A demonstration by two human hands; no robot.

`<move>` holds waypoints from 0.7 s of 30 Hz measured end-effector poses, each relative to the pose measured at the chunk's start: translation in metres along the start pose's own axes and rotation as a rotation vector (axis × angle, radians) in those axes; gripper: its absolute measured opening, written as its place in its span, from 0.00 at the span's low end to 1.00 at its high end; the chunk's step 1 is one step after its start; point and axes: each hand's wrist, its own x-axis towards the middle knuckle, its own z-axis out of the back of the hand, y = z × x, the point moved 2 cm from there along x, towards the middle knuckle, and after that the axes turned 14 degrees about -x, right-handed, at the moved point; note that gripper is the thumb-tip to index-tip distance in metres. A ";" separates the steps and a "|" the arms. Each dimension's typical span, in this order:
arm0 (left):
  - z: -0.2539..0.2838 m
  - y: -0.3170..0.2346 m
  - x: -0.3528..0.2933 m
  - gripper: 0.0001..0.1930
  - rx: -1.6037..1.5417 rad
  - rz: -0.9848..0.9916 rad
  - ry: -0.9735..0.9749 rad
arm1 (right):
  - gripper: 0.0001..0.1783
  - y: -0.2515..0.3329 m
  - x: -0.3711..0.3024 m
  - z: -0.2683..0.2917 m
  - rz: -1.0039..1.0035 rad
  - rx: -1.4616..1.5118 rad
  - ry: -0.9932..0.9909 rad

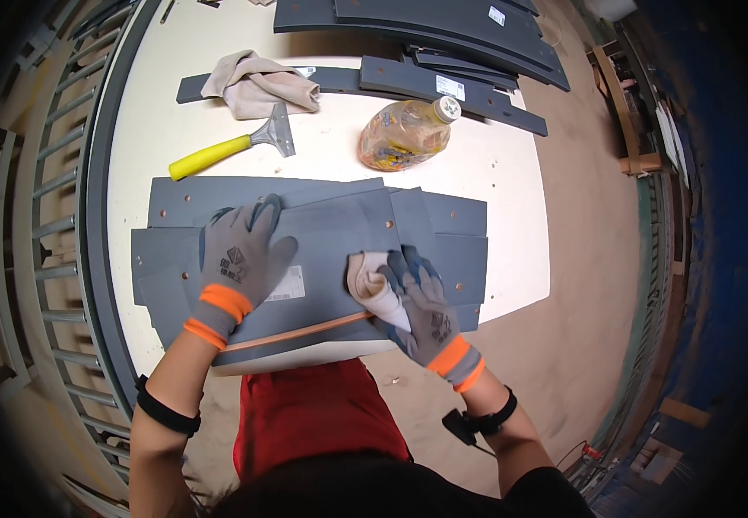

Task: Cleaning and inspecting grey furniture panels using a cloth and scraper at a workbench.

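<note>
Several dark grey panels point(331, 229) with small drilled holes lie overlapped in a stack in front of me. The top one sits at a slant, with a brown unfinished strip point(305, 331) along its near edge. A white label point(288, 284) shows on the stack, partly behind my left hand point(243, 252). That hand wears a grey glove with an orange cuff and lies on the left part of the top panel, fingers apart. My right hand point(430, 306), gloved alike, grips a folded pale cloth point(372, 283) against the panel's right part. The fingertips partly hide behind the cloth.
Beyond the stack on the white table point(516, 233) lie a yellow-handled scraper point(218, 155), a clear plastic bottle point(400, 136) on its side and a crumpled beige rag point(257, 82). More grey panels point(426, 30) are piled at the far end. A roller conveyor point(59, 229) runs along the left.
</note>
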 end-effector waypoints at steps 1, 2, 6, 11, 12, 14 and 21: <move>0.002 -0.001 0.002 0.29 -0.007 0.001 -0.007 | 0.35 -0.002 0.016 0.005 0.019 0.009 -0.025; 0.005 -0.003 0.003 0.28 -0.040 0.007 0.021 | 0.35 -0.003 0.035 0.007 0.046 0.025 -0.049; 0.003 -0.005 0.003 0.25 -0.136 -0.065 -0.024 | 0.38 -0.002 0.106 0.009 -0.014 -0.191 -0.091; 0.006 0.013 -0.018 0.24 -0.093 -0.187 -0.157 | 0.40 0.003 0.113 0.001 -0.014 -0.186 -0.089; 0.011 0.018 -0.036 0.23 -0.293 -0.164 -0.369 | 0.40 0.006 0.113 0.001 -0.013 -0.187 -0.080; 0.017 0.023 -0.076 0.24 -0.516 -0.068 -0.579 | 0.40 0.007 0.114 0.005 -0.026 -0.208 -0.050; 0.006 0.059 -0.211 0.18 -1.245 0.788 0.060 | 0.39 0.015 0.111 0.003 -0.073 -0.312 0.007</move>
